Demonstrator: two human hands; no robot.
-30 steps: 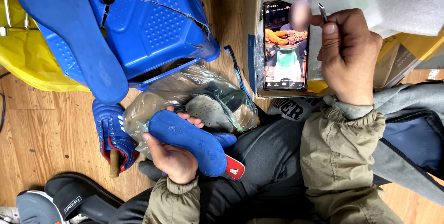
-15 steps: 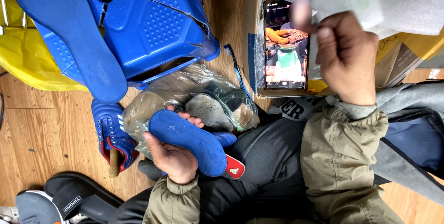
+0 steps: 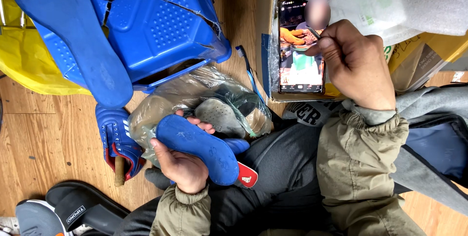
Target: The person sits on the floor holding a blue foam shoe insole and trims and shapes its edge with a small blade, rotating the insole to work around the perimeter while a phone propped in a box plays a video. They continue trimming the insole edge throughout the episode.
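Note:
My left hand [image 3: 179,163] grips a blue insole [image 3: 197,147] flat over my lap, its heel end showing a red patch. My right hand [image 3: 357,64] is raised beside a smartphone [image 3: 301,46] with a lit screen that leans against a cardboard box. Its fingers pinch a small thin metal tool [image 3: 313,33] near the screen's upper right. A clear plastic bag [image 3: 204,100] holding grey insoles lies just beyond my left hand.
A cracked blue plastic stool [image 3: 161,16] lies overturned with a large blue insole [image 3: 73,36] on it. A blue and red shoe [image 3: 116,141], a toothbrush [image 3: 249,72], a yellow bag [image 3: 19,68] and black sandals [image 3: 78,209] sit on the wooden floor.
My right hand has dropped slightly and shifted left toward the phone, still pinching the thin tool. The left hand and insole have not moved.

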